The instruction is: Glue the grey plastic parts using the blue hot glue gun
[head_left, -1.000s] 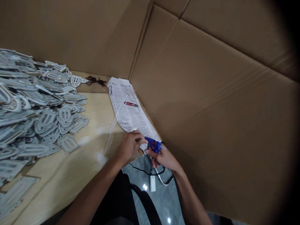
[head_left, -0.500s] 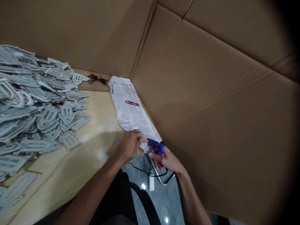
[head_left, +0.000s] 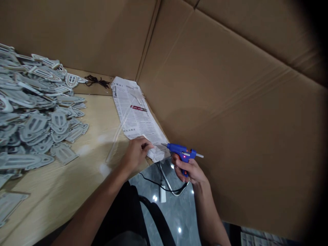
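My right hand [head_left: 188, 167] is closed around the handle of a blue glue gun [head_left: 180, 150]. Its metal nozzle points left, a small red light glows on its side, and a pale glue stick sticks out of the back. At the table's corner my left hand [head_left: 138, 150] is closed, thumb and fingers pinching crumpled white paper [head_left: 156, 154] just left of the nozzle. The nozzle tip is apart from the fingers. Beyond the hands a printed newspaper sheet [head_left: 139, 123] lies along the table edge, with a red-handled tool [head_left: 138, 108] on it.
Many grey flat cut-out pieces [head_left: 36, 126] are heaped on the table [head_left: 94, 130] at left. A dark cord bundle [head_left: 97, 81] lies at the back. Cardboard walls [head_left: 217, 112] rise behind and to the right. A black cable [head_left: 151, 184] hangs below the corner.
The glue gun has turned to show its side, and its nozzle has moved away from my left fingers to the right. The view has shifted slightly, moving the table leftward.
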`<state>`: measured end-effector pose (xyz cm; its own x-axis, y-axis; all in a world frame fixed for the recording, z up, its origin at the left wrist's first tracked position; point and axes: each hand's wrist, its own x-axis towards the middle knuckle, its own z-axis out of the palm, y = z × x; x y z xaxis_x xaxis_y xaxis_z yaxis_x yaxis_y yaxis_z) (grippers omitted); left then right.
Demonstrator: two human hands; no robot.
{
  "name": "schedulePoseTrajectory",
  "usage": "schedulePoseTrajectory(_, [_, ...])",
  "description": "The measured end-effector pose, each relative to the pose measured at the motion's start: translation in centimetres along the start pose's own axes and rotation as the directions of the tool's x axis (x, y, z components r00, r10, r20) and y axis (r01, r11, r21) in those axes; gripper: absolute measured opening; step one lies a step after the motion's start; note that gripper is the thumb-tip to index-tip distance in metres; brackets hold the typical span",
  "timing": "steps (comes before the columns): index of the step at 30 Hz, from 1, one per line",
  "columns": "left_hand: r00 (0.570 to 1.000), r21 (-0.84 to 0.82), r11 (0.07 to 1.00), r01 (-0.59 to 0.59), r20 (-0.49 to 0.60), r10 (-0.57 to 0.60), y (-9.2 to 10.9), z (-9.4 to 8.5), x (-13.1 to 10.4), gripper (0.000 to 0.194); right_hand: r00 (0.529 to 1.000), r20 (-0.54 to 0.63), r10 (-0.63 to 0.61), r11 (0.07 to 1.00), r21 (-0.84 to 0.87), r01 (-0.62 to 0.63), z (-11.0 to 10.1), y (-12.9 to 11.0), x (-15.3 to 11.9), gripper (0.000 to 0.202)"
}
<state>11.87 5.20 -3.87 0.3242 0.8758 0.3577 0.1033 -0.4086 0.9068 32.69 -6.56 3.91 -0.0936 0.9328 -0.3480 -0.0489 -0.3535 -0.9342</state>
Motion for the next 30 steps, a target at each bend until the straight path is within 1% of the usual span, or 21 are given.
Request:
schedulePoseTrajectory(3, [1.0, 0.021, 1.0, -0.006, 0.022, 0.005, -0.1, 0.1, 0.0, 0.013, 0.998, 0.047, -0.045, 0.996, 0.081, 0.041, 0.0, 0.0, -0.1, 0.046])
schedulePoseTrajectory(7, [1.0, 0.03, 1.0, -0.002, 0.03, 0.001, -0.2, 0.3, 0.1, 0.014, 0.991, 0.101, -0.084, 0.99, 0.121, 0.072, 0.2, -0.1, -0.2, 0.047])
schedulePoseTrajectory(14, [1.0, 0.068, 0.997, -0.028, -0.008, 0.029, -0.3, 0.1, 0.2, 0.016, 0.988, 0.121, -0.091, 0.985, 0.156, 0.071, 0.8, -0.2, -0.3, 0.048])
schedulePoseTrajectory(18, [1.0, 0.075, 0.997, -0.016, -0.012, 0.017, -0.1, 0.0, 0.2, 0.018, 0.982, 0.158, -0.101, 0.977, 0.2, 0.068, 0.9, -0.1, -0.1, 0.045])
schedulePoseTrajectory(20, [1.0, 0.076, 0.997, -0.001, -0.018, 0.002, 0.1, -0.1, 0.2, 0.018, 0.981, 0.157, -0.118, 0.974, 0.211, 0.083, 0.9, -0.1, 0.1, 0.044])
schedulePoseTrajectory(23, [1.0, 0.092, 0.996, 0.013, -0.013, -0.012, 0.1, -0.2, 0.1, 0.017, 0.992, 0.091, -0.089, 0.985, 0.157, 0.074, 0.9, 0.0, 0.4, 0.044])
schedulePoseTrajectory(26, [1.0, 0.099, 0.995, 0.024, 0.012, -0.025, 0.0, -0.3, -0.1, 0.013, 0.999, -0.036, -0.019, 1.0, -0.019, 0.018, 1.0, 0.3, 1.1, 0.04])
schedulePoseTrajectory(28, [0.998, 0.082, 0.995, 0.049, 0.036, -0.052, -0.3, -0.4, -0.3, 0.011, 0.993, -0.119, -0.009, 0.989, -0.148, -0.009, 1.1, 0.7, 1.9, 0.039])
schedulePoseTrajectory(30, [0.996, 0.07, 0.995, 0.073, 0.055, -0.077, -0.4, -0.5, -0.4, 0.01, 0.986, -0.164, -0.019, 0.97, -0.241, -0.021, 1.5, 1.2, 2.7, 0.04])
